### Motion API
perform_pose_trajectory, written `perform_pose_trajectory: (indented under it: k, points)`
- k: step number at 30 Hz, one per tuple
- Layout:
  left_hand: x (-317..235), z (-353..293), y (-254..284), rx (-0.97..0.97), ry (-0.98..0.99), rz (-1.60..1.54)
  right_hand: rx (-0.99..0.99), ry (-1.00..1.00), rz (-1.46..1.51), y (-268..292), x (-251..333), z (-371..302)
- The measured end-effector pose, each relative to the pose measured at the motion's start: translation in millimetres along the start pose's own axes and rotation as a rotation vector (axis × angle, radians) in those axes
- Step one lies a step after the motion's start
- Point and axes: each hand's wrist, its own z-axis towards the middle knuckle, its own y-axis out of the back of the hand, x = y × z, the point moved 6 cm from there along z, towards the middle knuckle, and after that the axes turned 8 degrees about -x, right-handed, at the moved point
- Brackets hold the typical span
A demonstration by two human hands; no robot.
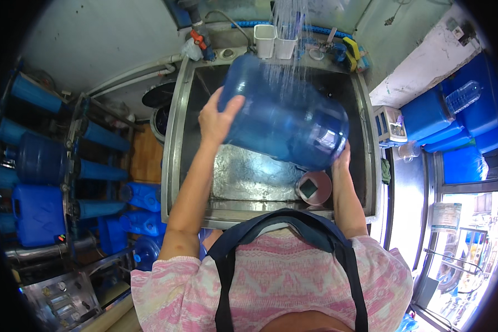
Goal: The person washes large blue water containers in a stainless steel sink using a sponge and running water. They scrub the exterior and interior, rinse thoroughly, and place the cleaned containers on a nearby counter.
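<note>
A big translucent blue water jug [282, 124] is held sideways and slightly tilted above a stainless steel sink [243, 180]. My left hand [216, 119] grips its left end, thumb on the near side. My right hand [343, 157] holds the lower right end, with most of its fingers hidden behind the jug. Water streams [289, 39] fall from above onto the jug's far side. In the sink's near right corner, below the jug, stands a pink bowl [327, 187] with a dark green and pale scrubbing pad [309, 189] in it.
Two white containers [265, 41] stand on the sink's back ledge, beside a pipe with an orange valve handle [196, 37]. A yellow sponge [351, 48] lies at the back right. Blue jugs [41, 157] and filter tubes fill the left. Blue drums [423, 119] stand at right.
</note>
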Motion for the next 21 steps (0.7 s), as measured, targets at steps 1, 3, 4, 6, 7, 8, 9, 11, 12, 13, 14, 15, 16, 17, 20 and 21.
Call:
perform_pose_trajectory:
  k: [1, 3, 4, 6, 7, 8, 9, 11, 12, 13, 14, 15, 16, 17, 20, 21]
  points:
    - [45.7, 10.5, 0.0, 0.032, 0.211, -0.045, -0.039, -0.001, 0.023, 3.3, 8.0, 9.3]
    - [133.4, 10.0, -2.5, 0.051, 0.525, -0.200, -0.133, 0.114, -0.019, 2.2, 20.2, 23.7]
    - [176.8, 3.5, -5.5, 0.049, 0.667, -0.289, -0.124, 0.201, -0.080, -7.5, 25.8, 27.5]
    - [259.1, -22.1, -16.8, 0.060, 0.910, -0.462, -0.081, 0.346, -0.176, -37.1, 27.2, 26.0]
    - [294.3, -38.2, -24.2, 0.082, 0.986, -0.565, -0.042, 0.405, -0.208, -60.1, 24.9, 22.4]
    - [327.4, -53.6, -31.3, 0.074, 1.063, -0.601, -0.009, 0.467, -0.246, -84.7, 21.6, 16.0]
    - [355.5, -70.2, -38.8, 0.069, 1.143, -0.642, 0.047, 0.526, -0.242, -111.7, 17.1, 8.0]
    - [390.8, -97.1, -50.2, 0.106, 1.228, -0.634, 0.122, 0.631, -0.287, -160.8, 4.0, -12.9]
    - [401.0, -111.5, -52.0, 0.075, 1.334, -0.560, 0.141, 0.671, -0.338, -182.0, -4.1, -23.7]
    - [402.5, -111.6, -54.6, 0.097, 1.295, -0.397, 0.161, 0.723, -0.424, -202.6, -12.1, -34.7]
    - [399.8, -112.9, -50.5, 0.082, 1.319, -0.165, 0.181, 0.775, -0.518, -219.3, -20.6, -46.1]
    - [390.1, -114.1, -46.3, 0.069, 1.354, 0.052, 0.272, 0.786, -0.552, -233.3, -32.0, -58.1]
    - [372.8, -91.8, -49.6, -0.019, 1.252, 0.029, 0.385, 0.810, -0.583, -245.6, -43.4, -71.1]
    - [351.2, -71.6, -51.3, -0.098, 1.146, 0.007, 0.428, 0.880, -0.704, -251.9, -52.2, -83.1]
    - [258.4, -1.8, -37.7, -0.174, 0.562, -0.065, 0.749, 1.023, -0.953, -254.8, -84.3, -119.2]
    - [224.8, 14.3, -35.7, -0.226, 0.427, -0.049, 0.879, 0.991, -0.991, -248.7, -95.8, -128.9]
